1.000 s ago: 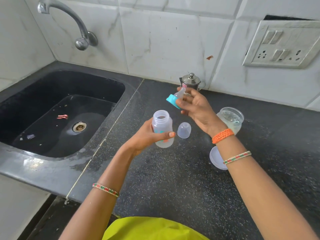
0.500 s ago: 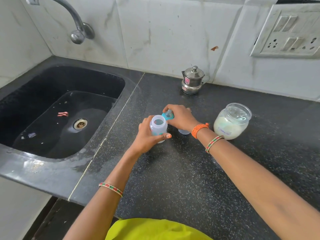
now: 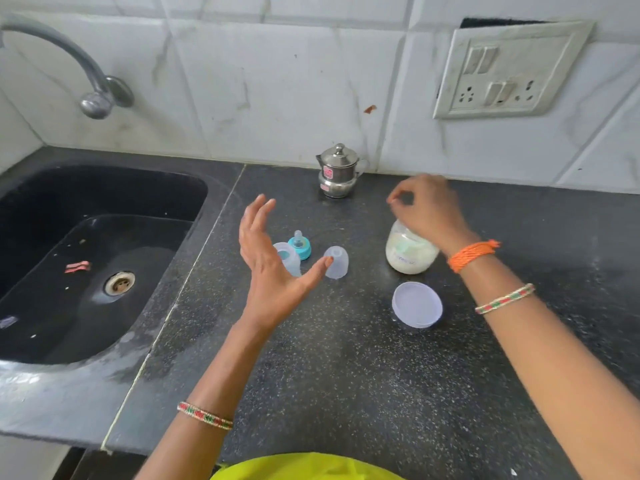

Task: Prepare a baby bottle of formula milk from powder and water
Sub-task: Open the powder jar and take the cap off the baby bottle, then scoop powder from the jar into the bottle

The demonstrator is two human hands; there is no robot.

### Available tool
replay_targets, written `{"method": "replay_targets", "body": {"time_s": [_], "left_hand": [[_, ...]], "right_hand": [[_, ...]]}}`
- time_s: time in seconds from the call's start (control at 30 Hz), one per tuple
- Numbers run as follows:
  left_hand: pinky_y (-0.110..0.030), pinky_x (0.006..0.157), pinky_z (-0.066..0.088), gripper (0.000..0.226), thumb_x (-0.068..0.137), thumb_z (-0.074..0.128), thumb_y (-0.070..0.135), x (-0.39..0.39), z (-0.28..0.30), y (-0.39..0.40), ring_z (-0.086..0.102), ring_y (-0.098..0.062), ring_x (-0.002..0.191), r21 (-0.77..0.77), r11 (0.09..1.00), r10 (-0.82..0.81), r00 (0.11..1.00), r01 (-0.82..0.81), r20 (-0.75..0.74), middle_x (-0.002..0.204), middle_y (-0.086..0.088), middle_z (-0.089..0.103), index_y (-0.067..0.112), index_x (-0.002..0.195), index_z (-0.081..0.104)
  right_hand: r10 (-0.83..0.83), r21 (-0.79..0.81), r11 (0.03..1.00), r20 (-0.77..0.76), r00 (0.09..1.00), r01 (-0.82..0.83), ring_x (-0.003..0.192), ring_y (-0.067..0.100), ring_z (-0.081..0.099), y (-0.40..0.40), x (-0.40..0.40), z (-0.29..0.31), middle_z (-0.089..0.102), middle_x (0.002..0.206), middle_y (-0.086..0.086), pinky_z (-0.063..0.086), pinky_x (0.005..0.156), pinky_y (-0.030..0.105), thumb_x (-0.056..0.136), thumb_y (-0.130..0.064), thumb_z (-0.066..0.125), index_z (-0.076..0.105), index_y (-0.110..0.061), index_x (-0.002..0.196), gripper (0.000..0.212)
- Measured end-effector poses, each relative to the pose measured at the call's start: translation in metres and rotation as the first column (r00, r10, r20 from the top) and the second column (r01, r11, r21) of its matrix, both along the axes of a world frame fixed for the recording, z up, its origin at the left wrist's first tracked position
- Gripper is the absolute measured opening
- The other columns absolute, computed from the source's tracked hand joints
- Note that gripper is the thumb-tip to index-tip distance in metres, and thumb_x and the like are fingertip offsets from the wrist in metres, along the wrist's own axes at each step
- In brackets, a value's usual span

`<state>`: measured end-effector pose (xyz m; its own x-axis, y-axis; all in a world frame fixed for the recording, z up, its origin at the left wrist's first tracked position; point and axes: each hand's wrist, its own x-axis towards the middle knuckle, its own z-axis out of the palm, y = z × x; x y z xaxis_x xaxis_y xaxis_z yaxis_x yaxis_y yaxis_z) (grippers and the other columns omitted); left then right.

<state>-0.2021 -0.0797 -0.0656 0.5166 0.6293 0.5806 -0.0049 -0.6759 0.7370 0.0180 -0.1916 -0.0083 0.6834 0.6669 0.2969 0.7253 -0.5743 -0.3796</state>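
The left hand (image 3: 273, 268) is spread wide and empty, palm turned right, lifted just in front of the small clear plastic baby bottle (image 3: 289, 258); half a second ago it was wrapped around that bottle. The bottle now stands upright and uncapped on the black speckled stone counter (image 3: 346, 375), partly hidden behind the palm. The right hand (image 3: 427, 207) has let go of the teal screw ring with its clear teat (image 3: 300, 244), which now sits on the counter just beyond and right of the bottle. That hand has moved right and hovers over the mouth of the round clear jar of white powder (image 3: 408, 252), thumb and forefinger curled toward each other; I cannot tell whether they pinch anything. The translucent dome cap (image 3: 336, 262) stands right of the bottle, near the left thumb tip. The jar's round translucent lid (image 3: 417, 305) lies flat on the near side of the jar. Farther back, against the tiled wall, stands a small lidded steel pot (image 3: 337, 171). The dark sink (image 3: 90, 258) lies to the left.
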Motion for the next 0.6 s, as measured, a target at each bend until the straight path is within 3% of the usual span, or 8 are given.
{"method": "replay_targets", "body": {"time_s": [0.1,0.2,0.3,0.43,0.6], "left_hand": [[-0.052,0.112,0.024,0.077,0.075,0.072,0.040,0.026,0.020,-0.017,0.021,-0.024,0.141,0.109,0.989,-0.108,0.990,0.099,0.087,0.144,0.016,0.024,0.028,0.137,0.028],[-0.046,0.113,0.024,0.071,0.075,0.074,0.024,0.056,0.023,-0.029,0.023,-0.020,0.139,0.072,0.975,-0.212,0.977,0.209,0.036,0.143,0.000,0.032,0.016,0.135,0.036],[-0.041,0.114,0.023,0.069,0.074,0.072,0.011,0.078,0.014,-0.033,0.024,-0.016,0.137,0.018,0.961,-0.274,0.960,0.276,-0.056,0.141,0.000,0.032,0.011,0.134,0.038],[-0.039,0.114,0.022,0.066,0.074,0.069,0.007,0.091,-0.003,-0.031,0.025,-0.021,0.136,-0.030,0.948,-0.316,0.935,0.315,-0.160,0.141,-0.007,0.036,0.011,0.133,0.039],[-0.007,0.106,0.011,0.061,0.077,0.067,0.008,0.092,-0.016,-0.027,0.023,-0.007,0.130,-0.059,0.947,-0.321,0.920,0.316,-0.226,0.140,-0.003,0.036,0.014,0.131,0.040]], "right_hand": [[-0.131,-0.317,0.944,-0.104,0.986,0.092,0.104,0.030,0.060,-0.032,0.032,0.018,0.071,0.105,0.004,0.050,0.091,0.045,0.083,-0.023,0.061,0.074,-0.025,0.087,0.014],[-0.154,-0.549,0.835,-0.190,0.970,0.025,0.098,0.029,0.063,-0.038,0.044,0.019,0.069,0.110,0.008,0.052,0.089,0.038,0.087,-0.019,0.054,0.073,-0.022,0.100,0.024],[-0.143,-0.643,0.766,-0.182,0.973,-0.008,0.087,0.028,0.065,-0.024,0.044,0.013,0.068,0.107,0.009,0.052,0.079,0.033,0.088,-0.020,0.049,0.067,-0.020,0.113,0.031],[-0.089,-0.765,0.643,-0.033,0.995,0.032,0.102,0.029,0.062,-0.002,0.041,0.007,0.062,0.119,0.009,0.048,0.079,0.035,0.086,-0.016,0.049,0.056,-0.019,0.128,0.042],[-0.006,-0.791,0.600,0.144,0.990,0.119,0.104,0.030,0.061,0.004,0.040,-0.003,0.064,0.114,0.009,0.040,0.069,0.035,0.088,-0.011,0.049,0.058,-0.012,0.120,0.033]]}}
